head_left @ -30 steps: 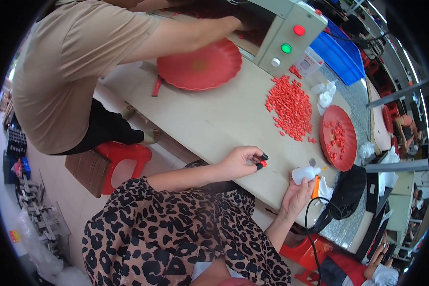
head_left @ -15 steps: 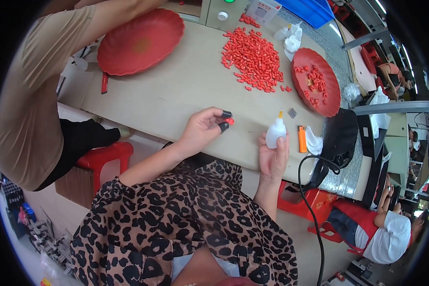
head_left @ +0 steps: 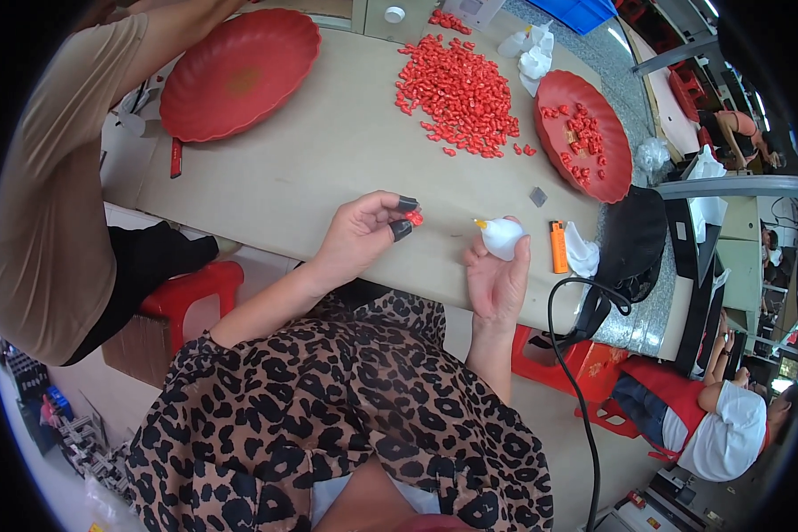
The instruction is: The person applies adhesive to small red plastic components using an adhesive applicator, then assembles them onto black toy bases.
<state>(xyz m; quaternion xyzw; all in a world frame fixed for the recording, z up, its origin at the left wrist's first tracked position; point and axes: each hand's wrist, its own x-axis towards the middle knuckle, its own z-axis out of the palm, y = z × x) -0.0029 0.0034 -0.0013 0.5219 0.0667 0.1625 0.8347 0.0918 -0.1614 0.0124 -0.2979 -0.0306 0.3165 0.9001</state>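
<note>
Beige surface [head_left: 328,168] – workshop | two red trays [head_left: 239,71] beyond hands | left hand [head_left: 363,235] pinches red piece [head_left: 414,217] | right hand [head_left: 496,279] grips white bottle [head_left: 503,236]

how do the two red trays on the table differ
The left red tray holds nothing that shows, while the right red tray holds a scatter of small red pieces. The left tray lies by a co-worker's arm; the right one lies beside the loose red pile. Both are round, red and shallow, lying flat on the table.
</note>
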